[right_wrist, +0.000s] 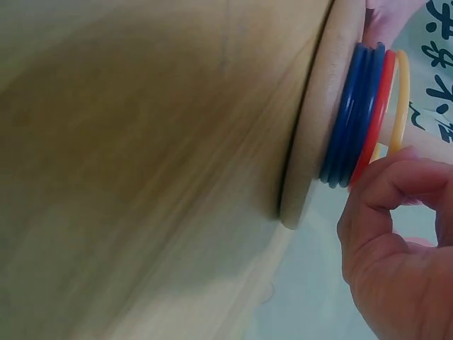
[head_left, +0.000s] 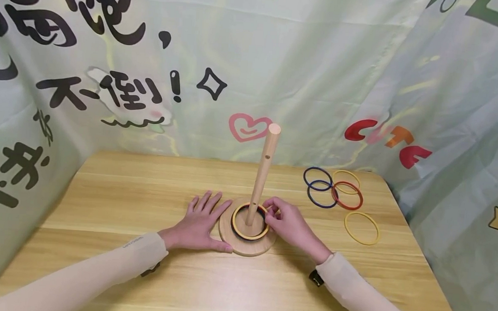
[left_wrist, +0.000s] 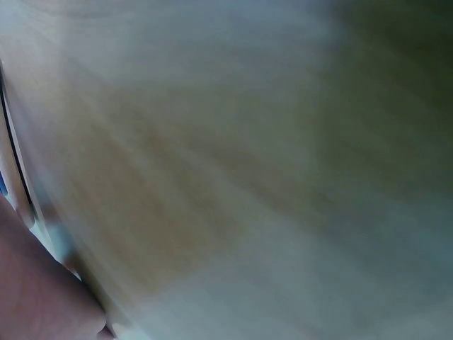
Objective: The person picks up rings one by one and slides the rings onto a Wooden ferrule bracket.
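A pale wooden post (head_left: 264, 168) rises from a round wooden base (head_left: 225, 228). Around its foot, several blue rings (right_wrist: 347, 117) lie stacked on the base, with a red ring (right_wrist: 380, 113) on top of them. My right hand (head_left: 291, 224) pinches a yellow ring (right_wrist: 403, 99) between thumb and fingers; it encircles the post just above the red one. My left hand (head_left: 197, 226) lies with fingers spread at the base's left side, thumb touching its front edge. In the left wrist view only part of the hand (left_wrist: 42, 283) shows, and the table is blurred.
On the table (head_left: 144, 187) to the right lie two overlapping blue rings (head_left: 321, 206), a red ring (head_left: 362, 200) and a yellow ring (head_left: 348, 171). Another yellow ring (head_left: 378, 232) lies apart, nearer. A printed curtain (head_left: 323, 60) surrounds the table's back and sides.
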Demonstrator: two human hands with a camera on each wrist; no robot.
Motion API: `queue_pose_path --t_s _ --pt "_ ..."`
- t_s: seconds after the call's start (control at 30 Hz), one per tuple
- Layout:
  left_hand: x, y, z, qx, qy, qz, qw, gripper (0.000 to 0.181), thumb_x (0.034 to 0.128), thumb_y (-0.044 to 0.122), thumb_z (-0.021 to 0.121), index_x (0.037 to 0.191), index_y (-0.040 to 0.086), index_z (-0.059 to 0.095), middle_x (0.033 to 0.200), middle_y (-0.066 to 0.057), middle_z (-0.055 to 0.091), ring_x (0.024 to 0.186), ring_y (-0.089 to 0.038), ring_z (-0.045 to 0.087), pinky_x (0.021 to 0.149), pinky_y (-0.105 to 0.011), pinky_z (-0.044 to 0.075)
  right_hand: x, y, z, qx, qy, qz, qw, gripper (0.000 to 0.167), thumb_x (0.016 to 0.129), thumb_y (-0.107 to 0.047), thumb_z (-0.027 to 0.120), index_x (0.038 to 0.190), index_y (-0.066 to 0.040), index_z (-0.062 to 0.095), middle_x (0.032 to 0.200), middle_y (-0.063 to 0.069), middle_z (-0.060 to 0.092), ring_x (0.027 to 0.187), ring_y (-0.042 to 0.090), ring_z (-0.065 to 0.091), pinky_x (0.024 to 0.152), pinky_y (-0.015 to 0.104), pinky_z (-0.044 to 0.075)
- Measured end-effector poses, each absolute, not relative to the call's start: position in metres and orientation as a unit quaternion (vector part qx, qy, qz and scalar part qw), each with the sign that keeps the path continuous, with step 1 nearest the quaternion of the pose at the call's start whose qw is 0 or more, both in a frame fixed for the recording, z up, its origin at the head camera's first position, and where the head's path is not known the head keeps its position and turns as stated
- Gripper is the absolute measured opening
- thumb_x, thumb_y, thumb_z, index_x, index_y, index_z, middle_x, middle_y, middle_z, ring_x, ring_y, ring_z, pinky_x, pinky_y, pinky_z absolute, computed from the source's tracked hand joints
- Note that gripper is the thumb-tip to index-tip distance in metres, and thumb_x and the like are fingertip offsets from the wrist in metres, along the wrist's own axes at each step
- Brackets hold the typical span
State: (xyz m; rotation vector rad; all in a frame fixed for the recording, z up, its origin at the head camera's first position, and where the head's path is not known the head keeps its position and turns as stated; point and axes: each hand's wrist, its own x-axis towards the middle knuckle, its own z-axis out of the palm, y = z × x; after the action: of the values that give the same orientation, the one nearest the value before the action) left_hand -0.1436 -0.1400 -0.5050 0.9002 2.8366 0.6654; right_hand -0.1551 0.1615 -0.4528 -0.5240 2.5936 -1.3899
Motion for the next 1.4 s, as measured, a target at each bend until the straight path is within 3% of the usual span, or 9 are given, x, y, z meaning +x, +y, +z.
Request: queue_pose_path --t_s 0.33,0.63,0.87,1.17,1.4 --pt "-0.144 -0.14 -0.507 0.302 0.923 0.235 0.034 0.128 0.0813 0.091 0.069 0.175 0.014 0.026 0.177 -0.027 0.016 0.161 -0.055 0.005 0.118 -0.081 0.006 -0.154 0.164 -0.451 -0.155 0.873 -0.455 0.076 0.018 0.1 0.0 0.066 0.117 -0.002 0.07 0.084 0.002 0.061 0.066 0.013 0.058 0.056 0.025 0.047" --pt "-0.144 -0.139 -0.501 0.297 0.929 0.216 0.05 0.127 0.0823 0.087 0.073 0.175 0.014 0.025 0.178 -0.026 0.014 0.162 -0.055 0.003 0.119 -0.08 0.006 -0.149 0.186 -0.445 -0.141 0.876 -0.461 0.032 0.025 0.098 0.001 0.064 0.122 -0.002 0.072 0.092 0.004 0.063 0.073 0.018 0.058 0.056 0.026 0.045" --pt "-0.143 -0.138 -0.503 0.293 0.932 0.21 0.049 0.126 0.0825 0.084 0.076 0.175 0.015 0.026 0.178 -0.025 0.014 0.162 -0.054 0.004 0.12 -0.079 0.006 -0.145 0.224 -0.446 -0.118 0.883 -0.454 -0.017 0.02 0.101 -0.002 0.068 0.122 -0.003 0.072 0.097 0.004 0.065 0.08 0.02 0.061 0.063 0.027 0.049" --pt "-0.142 -0.139 -0.501 0.296 0.931 0.21 0.043 0.128 0.0818 0.087 0.073 0.175 0.013 0.026 0.177 -0.027 0.015 0.161 -0.056 0.006 0.119 -0.079 0.008 -0.136 0.287 -0.449 -0.085 0.903 -0.411 -0.086 0.019 0.099 0.0 0.071 0.118 -0.001 0.073 0.096 0.006 0.068 0.08 0.015 0.061 0.062 0.024 0.049" --pt "-0.144 -0.139 -0.503 0.29 0.935 0.198 0.051 0.128 0.0814 0.087 0.073 0.176 0.017 0.023 0.179 -0.024 0.013 0.163 -0.052 0.003 0.12 -0.077 0.006 -0.129 0.328 -0.452 -0.04 0.929 -0.36 -0.07 0.023 0.101 -0.009 0.077 0.119 0.002 0.069 0.099 0.008 0.067 0.083 0.019 0.06 0.065 0.024 0.049"
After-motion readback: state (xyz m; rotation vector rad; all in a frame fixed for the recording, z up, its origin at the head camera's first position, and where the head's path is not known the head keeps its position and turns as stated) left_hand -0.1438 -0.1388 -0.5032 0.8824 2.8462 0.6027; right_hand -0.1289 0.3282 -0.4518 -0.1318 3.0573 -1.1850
